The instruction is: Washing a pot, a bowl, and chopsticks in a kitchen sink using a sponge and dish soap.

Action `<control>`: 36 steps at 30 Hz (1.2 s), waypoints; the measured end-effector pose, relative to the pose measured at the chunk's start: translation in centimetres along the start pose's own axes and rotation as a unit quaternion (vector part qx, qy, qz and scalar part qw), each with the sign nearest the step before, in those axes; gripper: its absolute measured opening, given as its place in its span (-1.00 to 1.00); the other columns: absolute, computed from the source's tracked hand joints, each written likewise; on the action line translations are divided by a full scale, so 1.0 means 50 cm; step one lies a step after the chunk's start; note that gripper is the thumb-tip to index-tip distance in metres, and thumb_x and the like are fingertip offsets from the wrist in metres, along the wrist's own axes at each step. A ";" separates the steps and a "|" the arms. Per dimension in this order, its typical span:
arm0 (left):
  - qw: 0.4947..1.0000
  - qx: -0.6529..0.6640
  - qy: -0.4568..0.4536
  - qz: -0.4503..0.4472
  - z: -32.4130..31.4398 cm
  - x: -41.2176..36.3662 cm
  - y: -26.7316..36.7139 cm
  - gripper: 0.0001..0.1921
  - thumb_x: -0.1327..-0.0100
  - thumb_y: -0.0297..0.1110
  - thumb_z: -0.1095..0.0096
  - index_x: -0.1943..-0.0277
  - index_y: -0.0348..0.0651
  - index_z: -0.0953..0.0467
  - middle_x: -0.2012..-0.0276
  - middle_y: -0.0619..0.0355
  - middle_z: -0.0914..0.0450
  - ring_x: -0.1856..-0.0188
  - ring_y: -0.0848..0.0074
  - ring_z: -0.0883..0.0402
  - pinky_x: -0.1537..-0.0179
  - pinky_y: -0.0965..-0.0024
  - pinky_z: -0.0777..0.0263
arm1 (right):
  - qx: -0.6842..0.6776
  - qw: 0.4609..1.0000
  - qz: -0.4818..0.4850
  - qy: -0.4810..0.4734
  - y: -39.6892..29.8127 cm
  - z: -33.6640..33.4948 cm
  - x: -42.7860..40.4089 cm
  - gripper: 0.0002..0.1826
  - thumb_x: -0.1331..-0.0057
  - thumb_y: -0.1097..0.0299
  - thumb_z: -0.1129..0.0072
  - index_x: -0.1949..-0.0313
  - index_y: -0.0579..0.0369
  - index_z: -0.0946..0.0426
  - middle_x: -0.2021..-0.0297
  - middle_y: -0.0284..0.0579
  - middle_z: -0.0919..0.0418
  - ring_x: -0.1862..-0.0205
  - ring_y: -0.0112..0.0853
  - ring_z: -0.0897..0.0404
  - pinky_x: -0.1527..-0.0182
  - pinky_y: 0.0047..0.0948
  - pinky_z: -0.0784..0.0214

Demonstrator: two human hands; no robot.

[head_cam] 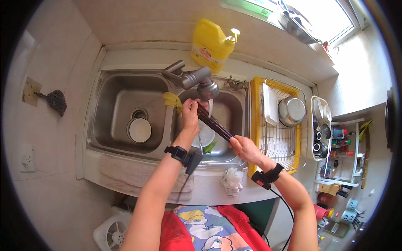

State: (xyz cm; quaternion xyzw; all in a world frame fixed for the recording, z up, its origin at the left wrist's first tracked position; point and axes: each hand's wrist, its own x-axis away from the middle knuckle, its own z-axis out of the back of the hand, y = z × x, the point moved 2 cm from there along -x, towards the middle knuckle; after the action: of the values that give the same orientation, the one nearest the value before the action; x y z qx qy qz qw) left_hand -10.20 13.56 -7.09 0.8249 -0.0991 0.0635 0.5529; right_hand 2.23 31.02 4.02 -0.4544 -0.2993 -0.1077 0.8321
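Observation:
A bundle of dark chopsticks (215, 124) slants across the right basin (239, 109) of a steel double sink. My left hand (190, 116) is closed around its upper end, and my right hand (245, 148) grips the lower end. Water runs from the grey faucet (208, 89) onto or just beside the bundle; I cannot tell which. Below, partly hidden by my left hand and the chopsticks, a pale round dish (205, 135) lies in the basin. A green scrap (209, 147), perhaps a leaf or a cloth, is at its edge.
A white bowl (140, 130) sits by the left basin's drain. A yellow cloth (172, 101) hangs over the divider. Behind the sink stands a yellow pump bottle (211, 47). To the right is a dish rack (267, 138) with a metal pot (292, 110). A folded towel (125, 175) lies along the front edge.

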 end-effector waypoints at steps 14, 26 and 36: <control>0.891 0.307 0.017 0.335 -0.070 0.010 0.047 -0.58 -0.29 0.17 0.05 0.23 -0.06 -0.28 0.52 0.18 -0.38 0.70 0.56 -0.25 0.62 0.39 -0.28 | -0.462 0.861 -0.123 -0.176 -0.044 -0.063 0.045 -0.64 -0.46 0.06 0.31 0.37 0.06 -0.22 0.68 -0.44 -0.08 0.73 -0.63 -0.07 0.72 -0.56 0.09; 0.943 0.331 0.030 -0.004 -0.017 -0.005 0.141 -0.55 -0.34 0.06 0.04 0.55 -0.04 -0.16 0.59 0.28 -0.17 0.53 0.55 -0.17 0.42 0.43 -0.19 | -0.012 0.975 0.204 0.086 -0.111 -0.090 -0.150 -0.82 -0.23 0.45 -0.07 0.23 0.21 -0.31 0.40 -0.07 -0.50 0.35 -0.31 -0.44 0.20 -0.33 -0.31; 0.921 0.339 -0.033 0.190 0.034 0.162 0.234 -0.67 -0.34 -0.14 0.06 0.11 -0.25 -0.48 0.03 0.08 -0.49 -0.07 0.43 -0.36 -0.18 0.38 -0.14 | 0.155 0.929 0.321 0.102 -0.143 -0.083 -0.183 -0.81 0.02 0.66 0.00 0.37 0.16 -0.39 0.45 0.04 -0.46 0.27 0.04 -0.45 0.22 -0.19 -0.28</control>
State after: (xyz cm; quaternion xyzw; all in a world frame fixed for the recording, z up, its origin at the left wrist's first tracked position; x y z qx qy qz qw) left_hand -5.05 6.92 4.55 0.9301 -0.2453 0.1699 0.2142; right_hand -6.64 22.72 1.83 -0.3784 -0.0633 0.1672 0.9082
